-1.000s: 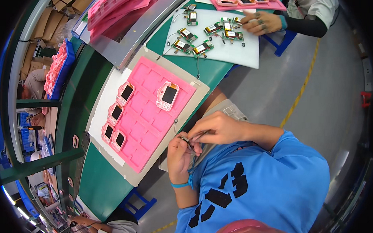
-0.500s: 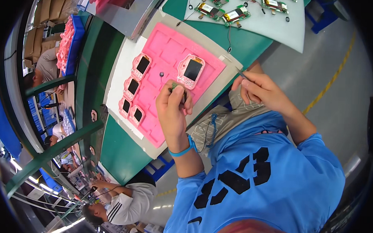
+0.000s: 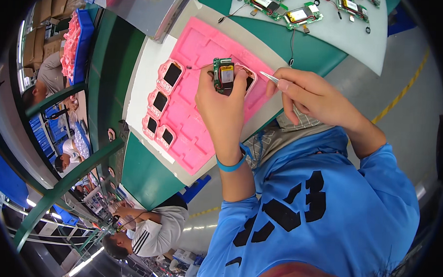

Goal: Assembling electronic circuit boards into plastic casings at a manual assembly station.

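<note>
A green circuit board with a silver, yellow-ended battery [image 3: 227, 74] is held between the thumb and fingers of my left hand [image 3: 222, 111]. The board is raised over the pink tray [image 3: 187, 125], its battery side showing, and a thin wire trails left from it. Under and behind the board, one pink camera-shaped housing [image 3: 253, 77] with a dark screen is partly hidden. To the right, my right hand [image 3: 313, 95] pinches a pair of tweezers [image 3: 269, 77], whose tip points left towards the board but stays apart from it.
Several pink housings with dark screens [image 3: 159, 101] lie along the tray's left side. More boards with batteries [image 3: 299, 15] rest on a white foam sheet [image 3: 364, 43] at the far right. A grey metal box [image 3: 152, 11] stands at the far left. A co-worker [image 3: 152, 229] sits at lower left.
My left hand has moved up and right and turned, so the board's battery side now shows. My right hand's tweezers have come into clearer view, pointing left. The view has shifted slightly.
</note>
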Available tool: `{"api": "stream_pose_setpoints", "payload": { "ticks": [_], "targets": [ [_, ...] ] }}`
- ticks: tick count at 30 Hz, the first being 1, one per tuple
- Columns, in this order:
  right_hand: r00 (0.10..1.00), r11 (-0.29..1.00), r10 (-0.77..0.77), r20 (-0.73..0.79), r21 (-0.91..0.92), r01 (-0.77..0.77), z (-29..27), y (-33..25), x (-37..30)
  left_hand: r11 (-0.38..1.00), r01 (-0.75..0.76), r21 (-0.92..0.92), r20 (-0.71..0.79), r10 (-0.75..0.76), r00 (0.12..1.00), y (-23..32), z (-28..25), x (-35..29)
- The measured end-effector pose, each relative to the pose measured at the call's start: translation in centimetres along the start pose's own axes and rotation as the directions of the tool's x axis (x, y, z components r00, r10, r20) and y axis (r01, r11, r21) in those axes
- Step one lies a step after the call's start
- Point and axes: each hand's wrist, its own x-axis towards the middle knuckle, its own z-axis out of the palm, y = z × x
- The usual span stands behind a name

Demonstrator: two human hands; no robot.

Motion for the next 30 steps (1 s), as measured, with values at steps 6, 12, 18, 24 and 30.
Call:
{"api": "stream_pose_setpoints", "payload": {
  "ticks": [6,12,18,24,30],
  "targets": [
    [0.996,0.996,0.085,0.029,-0.01,-0.084,0.8,-0.3,1.4,0.969,0.041,-0.245,0.017,-0.038,0.999,-0.5,-0.3,-0.3],
    [1.0,1.0,0.003,0.025,-0.025,-0.002,1.4,0.5,1.6,0.943,0.089,-0.321,0.05,-0.077,0.996,-0.8,-0.4,-0.5],
    [0.988,0.989,0.146,0.054,-0.047,-0.143,1.4,-2.3,1.7,0.934,0.068,-0.349,0.031,-0.061,0.998,-0.7,-0.4,-0.8],
    [0.976,0.976,0.213,0.049,-0.05,-0.21,1.7,-3.0,2.0,0.923,0.065,-0.38,0.032,-0.057,0.998,-1.0,-0.4,-0.9],
    [0.98,0.982,0.188,0.068,-0.025,-0.187,1.6,-2.1,2.3,0.922,0.058,-0.384,0.026,-0.052,0.998,-1.0,-0.5,-0.9]
  ]
}}
